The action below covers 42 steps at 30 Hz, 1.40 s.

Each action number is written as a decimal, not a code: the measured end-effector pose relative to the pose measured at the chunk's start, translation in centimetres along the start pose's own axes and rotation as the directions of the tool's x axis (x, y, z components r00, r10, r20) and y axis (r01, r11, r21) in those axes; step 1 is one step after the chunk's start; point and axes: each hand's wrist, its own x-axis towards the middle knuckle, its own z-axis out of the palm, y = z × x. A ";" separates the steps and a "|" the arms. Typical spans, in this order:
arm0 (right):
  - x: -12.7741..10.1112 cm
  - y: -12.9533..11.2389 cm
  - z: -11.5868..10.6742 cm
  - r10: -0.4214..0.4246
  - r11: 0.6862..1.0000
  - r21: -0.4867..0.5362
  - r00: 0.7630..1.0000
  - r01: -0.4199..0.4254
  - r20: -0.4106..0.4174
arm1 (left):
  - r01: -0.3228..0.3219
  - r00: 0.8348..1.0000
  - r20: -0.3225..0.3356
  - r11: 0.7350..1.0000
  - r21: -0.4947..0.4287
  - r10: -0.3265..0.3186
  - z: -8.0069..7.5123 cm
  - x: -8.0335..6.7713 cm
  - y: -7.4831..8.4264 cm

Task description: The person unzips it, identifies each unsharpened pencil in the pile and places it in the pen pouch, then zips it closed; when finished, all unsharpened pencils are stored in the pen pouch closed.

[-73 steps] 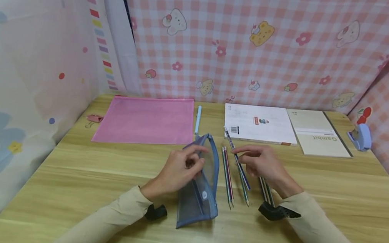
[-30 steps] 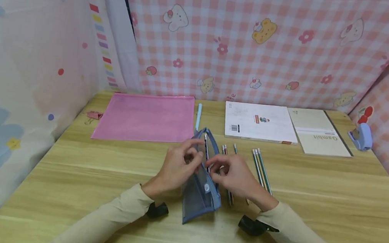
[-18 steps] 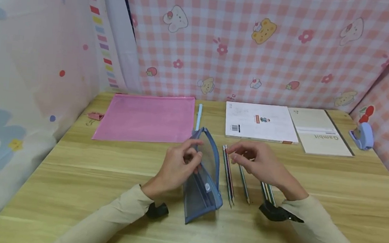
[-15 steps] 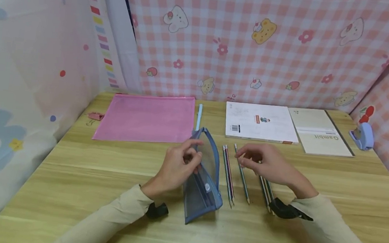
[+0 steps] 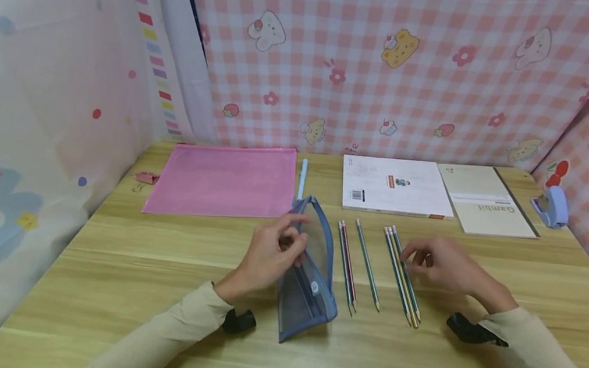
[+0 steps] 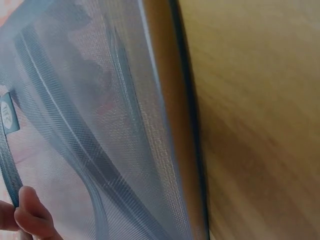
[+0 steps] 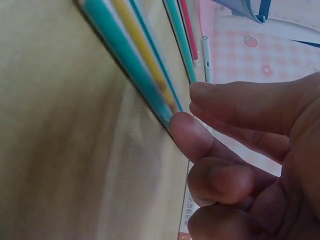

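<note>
My left hand (image 5: 273,249) pinches the rim of a blue-grey mesh pencil case (image 5: 296,310), which stands tilted with its zipped mouth gaping to the right. Through the mesh in the left wrist view, a long thin shape (image 6: 125,85) shows inside. My right hand (image 5: 447,264) is beside a bundle of three pencils (image 5: 402,275), two greenish and one yellow. Thumb and index finger are apart, with the index fingertip right at the pencils' eraser end in the right wrist view. Between case and bundle lie a lone green pencil (image 5: 368,266) and a pair of pencils (image 5: 347,267), one red.
A pink zip folder (image 5: 223,181), a light blue pen (image 5: 302,179), a white book (image 5: 396,187) and a beige notebook (image 5: 487,201) lie along the back. A pink binder clip (image 5: 146,177) is far left; a lilac tape dispenser (image 5: 554,207) stands far right.
My right hand carried a dark blue pencil over, put it into the case, then came back out and moved right to the three-pencil bundle. My left hand keeps its grip on the case.
</note>
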 end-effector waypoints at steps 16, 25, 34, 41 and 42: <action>0.3 -0.5 1.5 -0.007 1.000 0.010 0.999 0.008 -0.045 | -0.023 1.000 -0.006 1.000 0.009 0.023 -0.1 -0.2 -0.1; 0.4 -0.7 1.7 -0.006 1.000 -0.009 1.000 0.006 -0.008 | -0.020 1.000 -0.005 1.000 0.009 0.020 -0.1 -0.3 -0.1; 1.4 -2.0 2.2 0.011 0.993 -0.120 1.000 -0.009 0.016 | -0.031 1.000 0.000 1.000 0.002 0.031 -0.1 -0.2 -0.1; 1.7 -3.3 2.8 0.058 0.983 -0.175 0.998 -0.064 -0.034 | -0.040 0.999 0.002 0.999 -0.005 0.040 0.1 -0.1 -0.1; 1.8 -3.4 2.8 0.059 0.982 -0.176 0.997 -0.066 -0.042 | -0.040 0.999 0.002 0.999 -0.005 0.040 0.1 -0.1 -0.1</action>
